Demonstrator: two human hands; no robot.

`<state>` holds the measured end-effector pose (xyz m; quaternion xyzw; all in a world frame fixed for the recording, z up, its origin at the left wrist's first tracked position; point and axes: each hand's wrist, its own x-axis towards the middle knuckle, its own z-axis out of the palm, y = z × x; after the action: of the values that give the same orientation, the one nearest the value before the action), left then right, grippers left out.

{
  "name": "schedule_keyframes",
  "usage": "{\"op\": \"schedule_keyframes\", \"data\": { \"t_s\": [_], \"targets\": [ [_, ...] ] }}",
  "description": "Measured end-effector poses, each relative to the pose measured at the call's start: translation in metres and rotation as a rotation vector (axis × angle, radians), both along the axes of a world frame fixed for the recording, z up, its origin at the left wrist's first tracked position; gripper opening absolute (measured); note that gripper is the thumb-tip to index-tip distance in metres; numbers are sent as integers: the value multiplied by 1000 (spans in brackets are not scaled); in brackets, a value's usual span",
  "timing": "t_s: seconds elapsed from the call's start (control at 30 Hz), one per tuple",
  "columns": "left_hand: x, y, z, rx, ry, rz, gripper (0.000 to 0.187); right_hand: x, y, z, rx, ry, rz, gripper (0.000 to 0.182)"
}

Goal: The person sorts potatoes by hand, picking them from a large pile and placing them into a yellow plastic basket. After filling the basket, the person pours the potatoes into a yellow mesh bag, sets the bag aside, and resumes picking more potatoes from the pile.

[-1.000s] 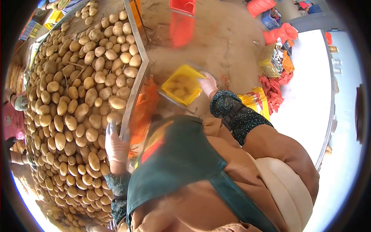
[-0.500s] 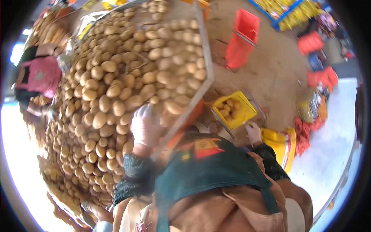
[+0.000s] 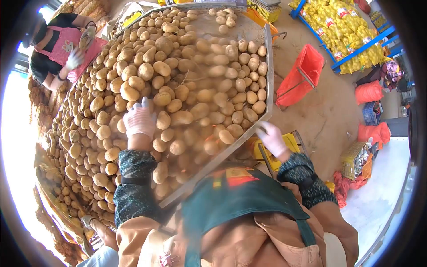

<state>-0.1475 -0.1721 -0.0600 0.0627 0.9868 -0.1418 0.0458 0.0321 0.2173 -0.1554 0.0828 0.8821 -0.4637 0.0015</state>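
In the head view, potatoes lie heaped across a worktop with a metal rim, thick at the left and sparser towards the far right corner. The left hand, in a pale pink-striped glove, rests palm down on the potatoes, its fingers reaching forward and slightly parted; whether they close on one, I cannot tell. The right hand, gloved alike, is by the rim at the near right, above a yellow container. Its fingers point towards the rim, but they are blurred, so their grip cannot be told. A red container stands on the floor to the right, with filled yellow mesh bags in a blue frame beyond it. A person in a pink apron is at the far left, at the heap's edge.
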Motion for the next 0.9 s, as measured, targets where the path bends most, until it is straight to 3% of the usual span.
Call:
{"op": "schedule_keyframes", "data": {
  "t_s": [0.07,0.17,0.2,0.27,0.3,0.33,0.43,0.5,0.53,0.57,0.67,0.7,0.73,0.83,0.9],
  "targets": [
    [0,-28,-17,304,171,-54,59,-45,-32,21,-85,71,190,26],
    [13,-44,-14,1154,282,181,53,-88,-74,24,-66,166,360,26],
    [18,-46,-12,1520,280,281,53,-99,-89,29,-63,150,408,27],
    [27,-60,6,1956,76,211,54,-117,-114,26,5,172,502,30],
    [33,-63,5,2161,90,355,51,-127,-127,20,69,216,551,33],
    [36,-67,4,2267,100,387,50,-137,-140,16,132,266,600,36],
    [45,-90,-8,2509,70,492,47,-157,-173,19,641,265,757,48],
    [56,-95,-27,2046,121,377,47,-166,-175,0,700,262,850,54],
    [57,-94,-25,2261,89,449,48,-172,-176,0,732,265,896,57],
    [57,-93,-22,2476,73,532,48,-175,-172,0,616,301,857,49],
    [70,-69,-6,2716,-192,559,48,-162,-149,20,-69,10,539,40],
    [75,-72,-12,2697,-374,549,49,-155,-141,5,-473,-98,368,34],
    [80,-50,1,2798,-366,667,48,-146,-133,44,-788,-407,181,32],
    [83,-20,-3,2569,-369,724,44,-128,-103,56,-1302,-589,-23,33],
    [80,-4,-9,2535,-521,708,48,-118,-87,52,-1555,-670,-78,34]
  ]
}}
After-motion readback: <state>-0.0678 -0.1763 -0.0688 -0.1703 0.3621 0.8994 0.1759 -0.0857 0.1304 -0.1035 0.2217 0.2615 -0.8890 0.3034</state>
